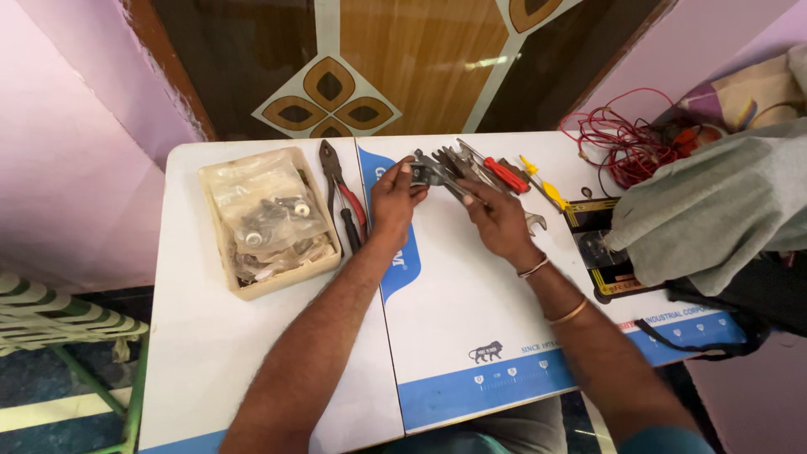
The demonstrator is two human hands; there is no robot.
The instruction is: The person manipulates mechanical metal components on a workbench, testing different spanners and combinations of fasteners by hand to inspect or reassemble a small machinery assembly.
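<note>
Far left: shallow cream-coloured open box (220, 252) near the table's left edge, stuffed with clear plastic bags of small metal fittings (269, 220). It sits well in from the rim; low risk unless an elbow sweeps it.

Just right of the box: red-and-black-handled steel pliers (343, 197) lying flat, close to the left forearm. A backward pull of that arm could drag them.

Centre: left hand (393, 202), fingers pinched around one end of a small dark grey metal adjustable wrench (430, 171), held just above the white tabletop with blue printed panels (454, 311). Right hand (498, 220), fingers curled on the same tool's shaft, over a fanned pile of steel spanners (466, 168). Whether it also touches the pile I cannot tell. Judgement: a slip could pinch a fingertip in the wrench head, or knock spanners apart.

Right: red-handled screwdriver (506, 176), yellow-handled screwdriver (551, 192), tangled red wire (622, 143), grey cloth (714, 210). Wire could snag a tool.
</note>
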